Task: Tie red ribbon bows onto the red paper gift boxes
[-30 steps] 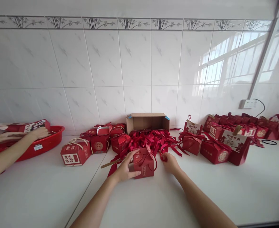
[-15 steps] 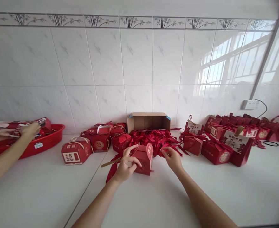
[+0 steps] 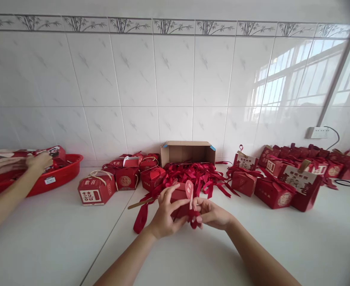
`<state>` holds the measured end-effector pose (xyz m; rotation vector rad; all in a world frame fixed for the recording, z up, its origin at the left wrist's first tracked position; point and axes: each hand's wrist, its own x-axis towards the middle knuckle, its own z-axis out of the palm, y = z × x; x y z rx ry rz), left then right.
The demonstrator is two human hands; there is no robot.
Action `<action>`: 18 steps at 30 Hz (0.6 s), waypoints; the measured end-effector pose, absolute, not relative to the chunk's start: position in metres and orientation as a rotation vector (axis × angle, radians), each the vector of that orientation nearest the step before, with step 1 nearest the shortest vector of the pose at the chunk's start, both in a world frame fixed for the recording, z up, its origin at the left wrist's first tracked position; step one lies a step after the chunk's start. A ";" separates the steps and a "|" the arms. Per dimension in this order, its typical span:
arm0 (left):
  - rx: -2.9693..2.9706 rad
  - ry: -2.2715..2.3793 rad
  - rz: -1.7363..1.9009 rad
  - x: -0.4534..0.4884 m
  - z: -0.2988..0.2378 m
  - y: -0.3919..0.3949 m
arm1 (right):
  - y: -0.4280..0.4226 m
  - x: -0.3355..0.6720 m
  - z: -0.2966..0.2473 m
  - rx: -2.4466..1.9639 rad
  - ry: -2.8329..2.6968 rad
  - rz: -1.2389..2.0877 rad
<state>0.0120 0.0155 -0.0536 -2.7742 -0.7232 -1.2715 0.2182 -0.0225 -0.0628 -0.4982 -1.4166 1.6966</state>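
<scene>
A small red gift box (image 3: 180,194) with rounded top flaps stands on the table in front of me. My left hand (image 3: 166,213) holds it from the left, its fingers curved over the front and top. At the box's lower right corner, my right hand (image 3: 213,213) pinches a dark red ribbon (image 3: 194,222), bunched near my left fingertips. My hands hide much of the box's front. Left of the box lie a loop of red ribbon (image 3: 140,218) and a thin gold-brown strip (image 3: 139,204).
Behind the box, a pile of red ribbons (image 3: 193,174) spills from a cardboard box (image 3: 188,143). Rope-handled red boxes (image 3: 96,188) stand to the left, and several ribboned boxes (image 3: 273,192) to the right. Another person's hand (image 3: 40,162) reaches over a red basin (image 3: 64,176).
My right hand has moved left and down to the box's lower right corner and now holds ribbon there. My left hand has shifted further around the box's front.
</scene>
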 end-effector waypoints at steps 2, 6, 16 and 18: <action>-2.782 -0.689 -1.219 0.015 -0.056 0.013 | -0.021 0.216 -0.066 -0.516 -1.477 1.758; -2.773 -0.762 -1.242 0.018 -0.055 0.011 | -0.020 0.216 -0.065 -0.582 -1.428 1.709; -2.811 -0.728 -1.182 0.019 -0.053 0.004 | -0.025 0.219 -0.057 -0.636 -1.424 1.597; -2.799 -0.747 -1.193 0.021 -0.054 0.004 | -0.024 0.219 -0.058 -0.651 -1.428 1.604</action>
